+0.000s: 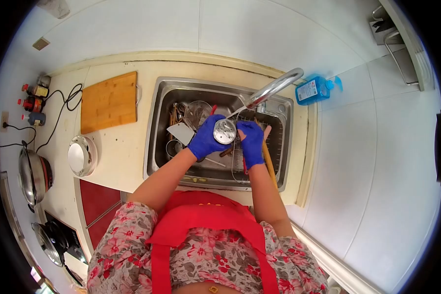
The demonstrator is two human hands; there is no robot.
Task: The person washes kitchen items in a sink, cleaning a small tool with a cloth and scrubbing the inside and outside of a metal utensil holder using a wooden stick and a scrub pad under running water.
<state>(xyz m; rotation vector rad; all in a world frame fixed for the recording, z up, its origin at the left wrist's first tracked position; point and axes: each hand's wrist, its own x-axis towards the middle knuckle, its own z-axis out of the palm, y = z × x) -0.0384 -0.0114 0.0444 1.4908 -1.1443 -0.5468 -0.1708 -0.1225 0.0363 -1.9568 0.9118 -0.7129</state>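
Note:
My left hand (207,138), in a blue glove, is wrapped round a round metal container (225,131) with dark spots on its shiny top face. It is held over the sink (152,142), under the faucet (274,90), where a stream of water comes down. Just right of the container is my right hand (251,144), gloved too, with its fingers curled in. A pinkish patch shows at its fingers; what it holds, if anything, I cannot make out. Below the hands lie a white flat piece (181,133), a metal cup (174,148) and several utensils.
A wire rack (275,147) fills the sink's right side, with a long yellow handle (269,165) leaning there. A blue soap bottle (312,91) stands right of the faucet. Left are a cutting board (109,103), stacked bowls (82,156), a pot (33,176) and several sauce bottles (33,104).

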